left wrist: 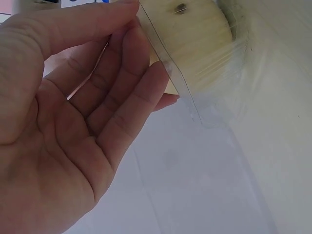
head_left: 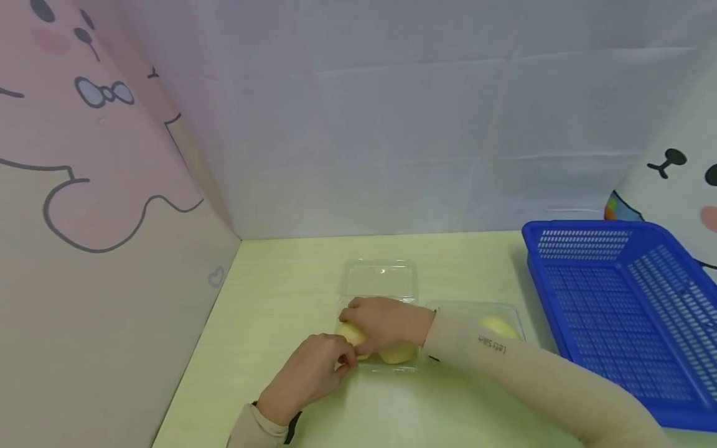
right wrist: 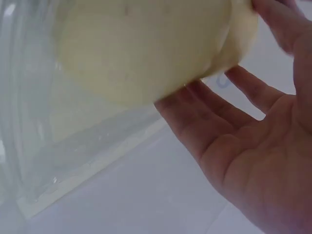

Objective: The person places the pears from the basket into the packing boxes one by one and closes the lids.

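Observation:
A clear plastic clamshell box (head_left: 381, 280) lies with its lid folded back, away from me. Inside its base are pale yellow peeled potatoes; one (head_left: 399, 353) shows below the right wrist. My right hand (head_left: 386, 320) reaches over the box and grips another potato (head_left: 351, 334) at its left side, fingers curled along it in the right wrist view. At the near left corner, my left hand (head_left: 310, 367) pinches the box's rim between thumb and fingers. A dark eye marks the potato (left wrist: 195, 44) behind the clear wall in the left wrist view.
To the right, partly under the right sleeve, is a second clear container (head_left: 476, 308) with a yellow potato (head_left: 498, 326) in it. A blue perforated basket (head_left: 610, 305) stands at the far right. White cloth (head_left: 381, 124) hangs behind the pale yellow table (head_left: 280, 280).

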